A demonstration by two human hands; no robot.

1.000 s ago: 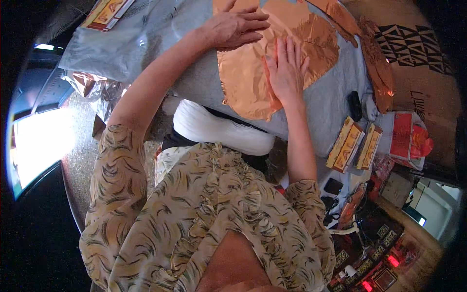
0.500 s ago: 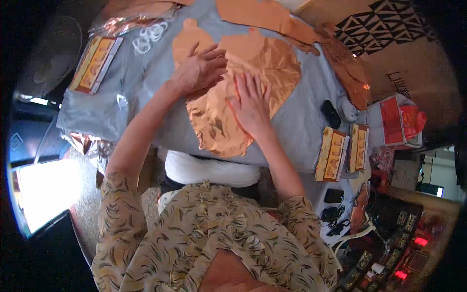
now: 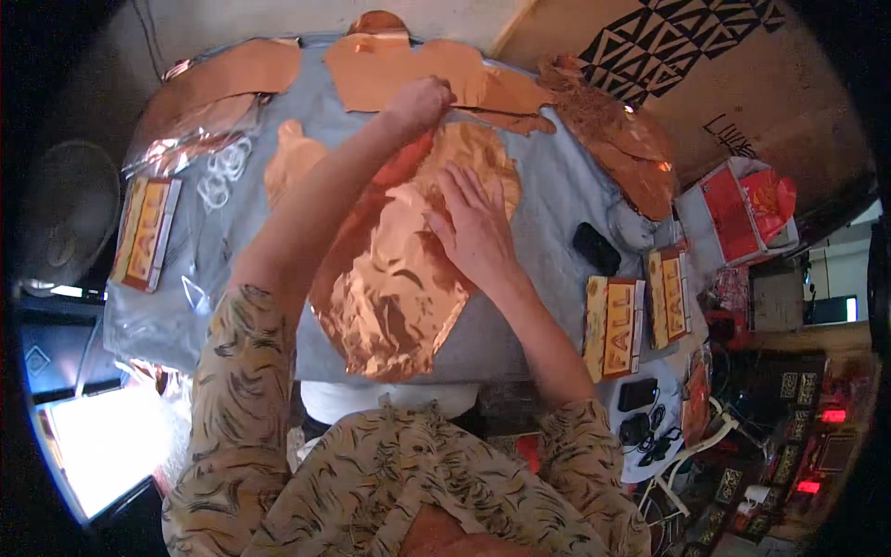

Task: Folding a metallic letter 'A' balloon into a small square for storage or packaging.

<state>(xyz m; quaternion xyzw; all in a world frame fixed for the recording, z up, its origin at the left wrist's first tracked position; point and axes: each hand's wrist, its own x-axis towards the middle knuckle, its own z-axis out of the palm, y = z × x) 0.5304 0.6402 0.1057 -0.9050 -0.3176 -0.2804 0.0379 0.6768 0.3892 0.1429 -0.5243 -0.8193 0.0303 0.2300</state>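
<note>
My right hand (image 3: 473, 227) lies flat, fingers spread, pressing on the big crinkled sheet of copper foil (image 3: 394, 297) that covers the middle of the bench (image 3: 548, 186). My left hand (image 3: 422, 100) reaches across to the sheet's far edge, fingers curled shut at the foil there; I cannot tell whether they pinch it or only press. The foil runs from that far edge back to the near rim of the bench, just above my lap.

The bench is draped in a grey-blue cover. Along its far side lie more flat copper pieces (image 3: 399, 65), and a heap of crumpled foil (image 3: 622, 139) sits at the far right. A small copper cut-out (image 3: 292, 162) lies left of my forearm, near some white rings (image 3: 223, 172). One yellow packet (image 3: 147, 232) rests at the left edge and 2 yellow packets (image 3: 636, 316) at the right, with a small black object (image 3: 595, 248) beside them. A cardboard panel with black triangles (image 3: 687, 37) leans behind the bench, a fan (image 3: 60, 218) stands to the left, and electronics with red lights (image 3: 807, 446) clutter the lower right.
</note>
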